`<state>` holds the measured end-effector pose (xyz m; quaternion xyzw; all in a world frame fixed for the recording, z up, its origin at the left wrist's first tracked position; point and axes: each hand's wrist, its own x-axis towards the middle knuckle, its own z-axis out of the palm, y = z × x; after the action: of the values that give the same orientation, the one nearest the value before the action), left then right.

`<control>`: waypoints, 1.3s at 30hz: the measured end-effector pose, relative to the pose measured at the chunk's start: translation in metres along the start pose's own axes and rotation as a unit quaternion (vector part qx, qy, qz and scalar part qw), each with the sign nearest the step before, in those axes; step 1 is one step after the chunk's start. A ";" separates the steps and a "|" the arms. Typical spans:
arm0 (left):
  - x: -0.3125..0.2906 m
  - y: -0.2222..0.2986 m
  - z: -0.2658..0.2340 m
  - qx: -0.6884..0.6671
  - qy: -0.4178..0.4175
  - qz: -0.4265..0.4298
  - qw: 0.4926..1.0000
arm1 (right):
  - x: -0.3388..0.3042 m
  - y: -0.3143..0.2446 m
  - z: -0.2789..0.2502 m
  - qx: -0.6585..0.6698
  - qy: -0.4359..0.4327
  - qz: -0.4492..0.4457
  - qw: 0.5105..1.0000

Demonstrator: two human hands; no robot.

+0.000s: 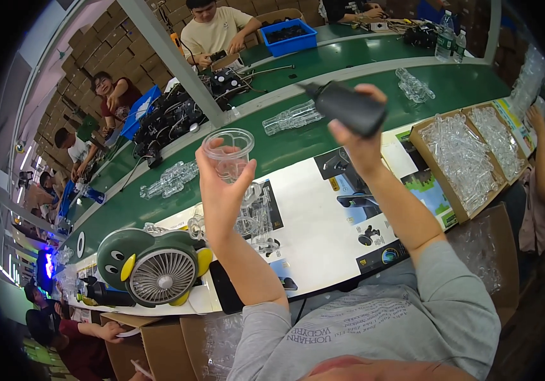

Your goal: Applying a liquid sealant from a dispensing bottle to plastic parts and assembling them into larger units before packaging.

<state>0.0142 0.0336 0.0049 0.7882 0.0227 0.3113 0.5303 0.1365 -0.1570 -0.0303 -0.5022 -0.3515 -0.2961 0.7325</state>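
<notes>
My left hand is closed around a clear plastic cup-shaped part with a round rim facing up. In my right hand is a black squeeze bottle, slightly blurred; its narrow nozzle points left toward the cup-shaped part, with a gap between them. Below and beside my left wrist, several clear plastic pieces lie on the white printed sheet. Beyond my hands, clear plastic assemblies rest on the green surface, one of them at the far right.
A green penguin-shaped fan stands at the left, near a dark flat object. On the right sits a cardboard box of clear plastic pieces. A metal post rises beyond. Co-workers sit across by a blue bin.
</notes>
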 end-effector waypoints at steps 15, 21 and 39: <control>0.005 0.002 0.029 0.038 0.012 0.039 0.998 | 0.009 -0.036 -0.021 0.389 0.124 0.207 0.889; 0.002 -0.002 0.029 0.056 0.010 0.043 0.997 | 0.007 -0.046 -0.011 0.367 0.126 0.216 0.896; 0.003 -0.003 0.051 -0.033 0.043 0.061 0.997 | 0.003 -0.067 -0.008 0.283 0.123 0.174 0.935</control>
<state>0.0438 -0.0056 -0.0088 0.7560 -0.0130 0.3771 0.5349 0.0877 -0.1862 0.0057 -0.2872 -0.2353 -0.1113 0.9218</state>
